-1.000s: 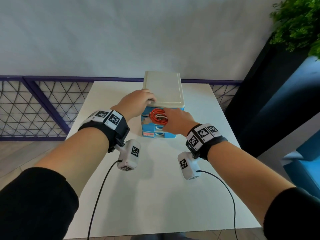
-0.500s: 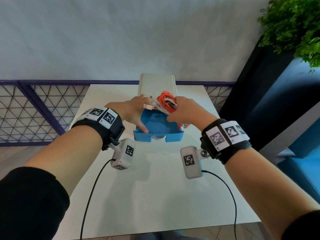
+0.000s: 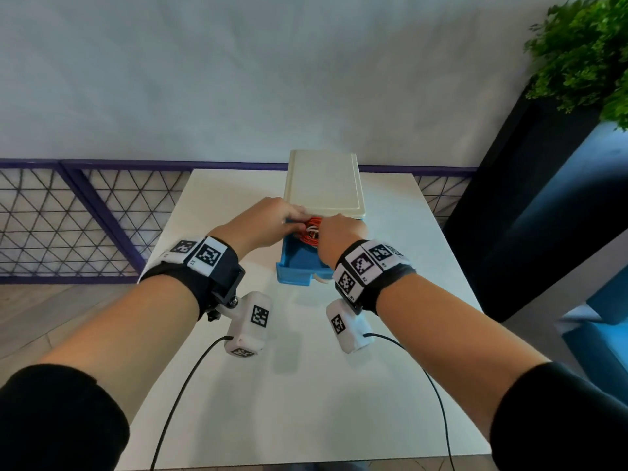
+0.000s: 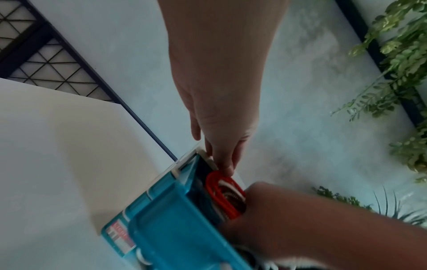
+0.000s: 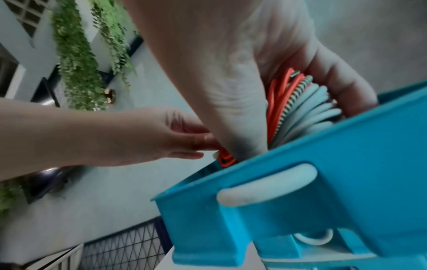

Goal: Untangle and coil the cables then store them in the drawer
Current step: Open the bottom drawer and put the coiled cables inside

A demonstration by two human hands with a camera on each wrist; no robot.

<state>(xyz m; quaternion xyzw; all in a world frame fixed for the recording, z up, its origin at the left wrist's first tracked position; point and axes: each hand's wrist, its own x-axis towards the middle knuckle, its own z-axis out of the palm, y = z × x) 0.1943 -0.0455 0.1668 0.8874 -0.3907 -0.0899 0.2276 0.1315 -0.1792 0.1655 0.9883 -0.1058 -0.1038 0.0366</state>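
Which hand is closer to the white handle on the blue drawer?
Right. The right hand holds the cables inside the drawer, just behind the white handle. The left hand is further back, at the drawer's far left corner.

head: above, facing down | wrists: close, facing drawer (image 3: 299, 266) | shared: drawer

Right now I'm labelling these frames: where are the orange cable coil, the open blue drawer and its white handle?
orange cable coil (image 5: 276, 95), right wrist view, on its loops.
open blue drawer (image 3: 292, 278), head view, front wall.
white handle (image 5: 265, 190), right wrist view, bar's middle.
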